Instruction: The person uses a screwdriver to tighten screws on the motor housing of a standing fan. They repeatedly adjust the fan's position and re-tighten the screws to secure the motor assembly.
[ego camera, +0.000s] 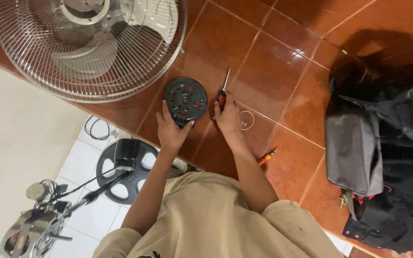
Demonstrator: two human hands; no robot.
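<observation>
My left hand (170,130) grips the near edge of a round black plastic motor cover (185,99) that lies on the red-brown tiled counter (273,67). My right hand (227,116) is closed on the red and black handle of a screwdriver (223,89), whose metal shaft points away from me on the tiles. Just right of that hand lie a thin wire ring (247,120) and small screws (244,123).
A wire fan guard with pale blades (89,45) lies at the counter's far left. A small orange-handled screwdriver (266,156) lies near my right forearm. Grey and black bags (383,153) fill the right side. Below the counter, on white floor tiles, a black fan base and stand (120,167).
</observation>
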